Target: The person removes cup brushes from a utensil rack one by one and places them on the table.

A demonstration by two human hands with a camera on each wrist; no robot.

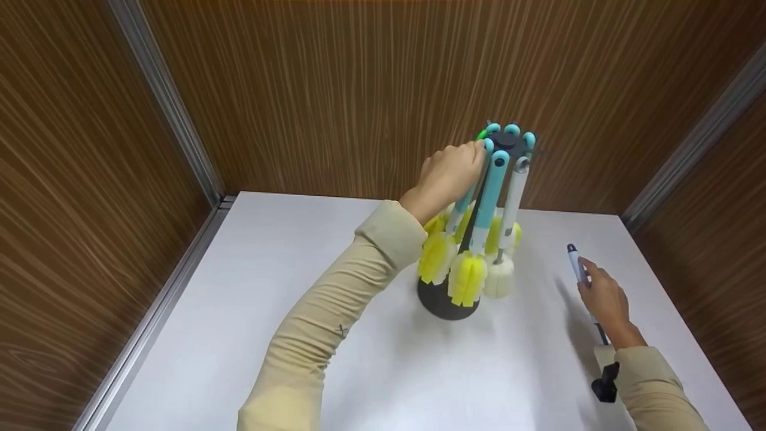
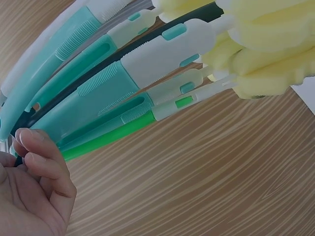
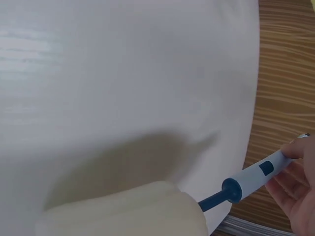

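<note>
My left hand (image 1: 450,173) pinches a brush handle (image 1: 486,145) at the top of the rack (image 1: 446,302); my right hand (image 1: 604,299) grips a brush (image 1: 577,262) over the worktop (image 1: 299,269).

Table (image 1: 299,299) plain white, walls (image 1: 335,90) brown wood grain with fine streaks, grey metal corner strips (image 1: 173,114). Rack (image 1: 446,302) base and top disc dark grey/black. Hung brushes (image 1: 488,203): teal handles, white lower sections with small teal insets, one handle bright green (image 2: 110,137), one white/grey; sponge heads (image 1: 467,278) yellow, one paler cream. Brush (image 3: 251,179) in right hand (image 1: 604,299): white-grey handle, dark blue collar and stem, cream sponge head. Sleeves (image 1: 335,311) beige.
</note>
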